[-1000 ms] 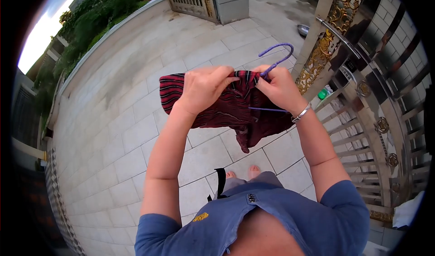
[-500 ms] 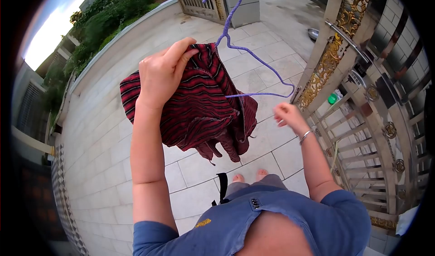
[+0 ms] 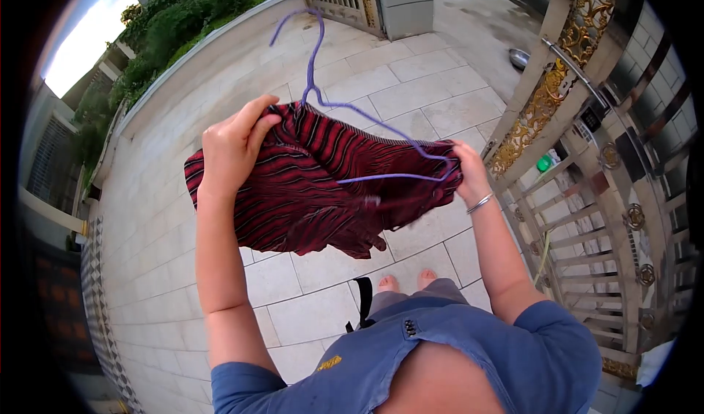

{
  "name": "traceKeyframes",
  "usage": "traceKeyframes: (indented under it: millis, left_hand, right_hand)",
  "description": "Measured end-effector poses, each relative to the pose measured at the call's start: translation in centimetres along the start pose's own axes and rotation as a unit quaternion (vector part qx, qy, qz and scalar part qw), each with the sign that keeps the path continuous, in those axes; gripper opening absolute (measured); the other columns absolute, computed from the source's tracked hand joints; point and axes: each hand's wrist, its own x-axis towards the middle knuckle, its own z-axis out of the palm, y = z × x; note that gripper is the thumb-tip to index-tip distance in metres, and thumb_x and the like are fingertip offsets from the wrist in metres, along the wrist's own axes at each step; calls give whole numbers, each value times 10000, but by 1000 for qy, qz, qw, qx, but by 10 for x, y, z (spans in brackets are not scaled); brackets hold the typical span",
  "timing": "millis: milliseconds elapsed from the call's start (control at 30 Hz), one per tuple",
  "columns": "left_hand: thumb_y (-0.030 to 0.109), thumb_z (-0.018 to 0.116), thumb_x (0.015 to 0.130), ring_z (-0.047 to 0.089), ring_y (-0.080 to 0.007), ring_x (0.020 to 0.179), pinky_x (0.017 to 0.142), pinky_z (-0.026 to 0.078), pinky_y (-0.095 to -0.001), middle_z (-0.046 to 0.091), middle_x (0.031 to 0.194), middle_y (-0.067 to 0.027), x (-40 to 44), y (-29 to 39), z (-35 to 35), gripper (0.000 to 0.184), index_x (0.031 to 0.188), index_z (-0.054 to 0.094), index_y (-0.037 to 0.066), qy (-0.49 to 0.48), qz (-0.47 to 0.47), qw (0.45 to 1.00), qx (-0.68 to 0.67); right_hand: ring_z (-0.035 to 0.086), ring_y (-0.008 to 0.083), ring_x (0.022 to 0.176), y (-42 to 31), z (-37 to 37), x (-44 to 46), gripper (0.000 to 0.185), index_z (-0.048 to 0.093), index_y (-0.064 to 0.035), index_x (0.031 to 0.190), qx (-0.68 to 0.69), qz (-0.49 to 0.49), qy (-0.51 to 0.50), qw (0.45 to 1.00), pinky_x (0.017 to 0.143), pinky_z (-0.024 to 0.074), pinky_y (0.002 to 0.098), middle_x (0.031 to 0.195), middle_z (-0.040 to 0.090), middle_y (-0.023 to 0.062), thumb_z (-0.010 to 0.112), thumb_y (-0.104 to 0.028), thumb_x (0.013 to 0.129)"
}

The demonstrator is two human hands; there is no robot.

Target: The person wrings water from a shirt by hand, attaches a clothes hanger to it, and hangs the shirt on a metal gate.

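A dark red garment with black and pale stripes [image 3: 293, 187] is stretched between my hands. My left hand [image 3: 236, 146] pinches its upper left part, beside the neck of the purple hanger [image 3: 312, 69]. The hook rises above the cloth. One hanger arm slopes down to the right, its end lying against the cloth by my right hand [image 3: 471, 170]. My right hand is closed on the garment's right edge; its fingertips are partly hidden. The hanger's lower bar crosses in front of the dark inner fabric, and its left end is hidden in the garment.
A metal gate with gold ornament [image 3: 550, 99] stands to the right, with a green object [image 3: 543, 164] behind its bars. A metal bowl [image 3: 518, 59] lies on the ground at the upper right. A low wall [image 3: 213, 41] borders plants at the upper left.
My right hand let go near the hanger's neck, moved out right and took hold of the garment's right edge. The cloth now spreads over the hanger's right end. My left hand shifted left, keeping its grip.
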Motion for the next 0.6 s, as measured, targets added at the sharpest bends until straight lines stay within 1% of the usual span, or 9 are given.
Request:
traceKeyframes:
  millis: [200, 267, 367, 400, 467, 500, 533, 567, 600]
  left_hand:
    - [279, 564, 765, 546, -225, 513, 430, 398, -330, 556, 588, -52, -38, -26, 33, 213, 941, 555, 158, -88, 56, 986, 133]
    - [252, 578, 758, 567, -240, 560, 464, 420, -332, 593, 665, -70, -46, -27, 52, 233, 967, 564, 149, -117, 50, 985, 118]
    - [232, 579, 763, 570, -248, 568, 470, 425, -331, 594, 670, -77, -43, -21, 72, 223, 967, 565, 145, -70, 19, 992, 101]
    - [222, 579, 765, 571, -250, 571, 473, 428, -330, 596, 676, -80, -40, -18, 77, 216, 965, 566, 141, -39, -4, 996, 85]
    - [218, 579, 773, 550, -230, 509, 436, 405, -315, 564, 605, -72, -23, -1, 87, 165, 900, 569, 113, 35, 38, 998, 23]
    - [198, 587, 769, 537, -230, 493, 433, 399, -307, 560, 599, -77, -17, 11, 87, 142, 870, 573, 99, 47, 23, 999, -15]
    - [179, 595, 765, 525, -230, 477, 431, 392, -298, 556, 594, -82, -10, 22, 87, 121, 841, 578, 86, 59, 7, 997, -52]
    - [155, 602, 758, 512, -227, 466, 430, 387, -289, 551, 586, -85, -3, 32, 84, 100, 814, 581, 75, 70, 0, 993, -90]
    - [131, 609, 752, 499, -224, 456, 429, 381, -280, 546, 578, -88, 3, 41, 82, 80, 788, 584, 65, 76, -9, 989, -125]
  right_hand:
    - [538, 97, 587, -60, 6, -6, 107, 538, -4, 844, -106, -39, 21, 993, 535, 456, 220, 696, 557, 30, 465, -45, 777]
    - [524, 78, 556, -71, 24, -23, 102, 532, -10, 854, -111, -17, 8, 994, 501, 446, 200, 685, 553, 21, 466, -41, 783]
    - [520, 52, 549, -72, 52, -61, 118, 515, -17, 904, -140, 8, -87, 986, 470, 434, 181, 681, 554, 7, 474, -49, 798]
    - [537, 57, 615, -71, 69, -79, 151, 501, -21, 944, -154, 32, -135, 978, 529, 445, 180, 719, 561, 17, 490, -39, 794]
    - [533, 68, 744, -55, 88, -94, 192, 492, -14, 972, -212, -48, -201, 955, 663, 428, 194, 814, 565, 22, 527, -32, 784]
    - [526, 69, 710, -53, 97, -100, 141, 527, -18, 919, -257, -148, -194, 935, 623, 419, 185, 800, 567, 31, 539, -41, 780]
    - [529, 105, 765, -64, 102, -107, 117, 568, -62, 845, -420, -229, -147, 866, 699, 412, 263, 833, 563, 35, 590, -63, 730]
    - [517, 142, 818, -72, 101, -107, 130, 579, -92, 823, -537, -398, -89, 739, 750, 385, 320, 880, 553, 43, 612, -90, 698]
    - [505, 178, 871, -79, 99, -107, 143, 590, -122, 802, -626, -533, -29, 568, 802, 358, 378, 927, 543, 51, 635, -117, 666]
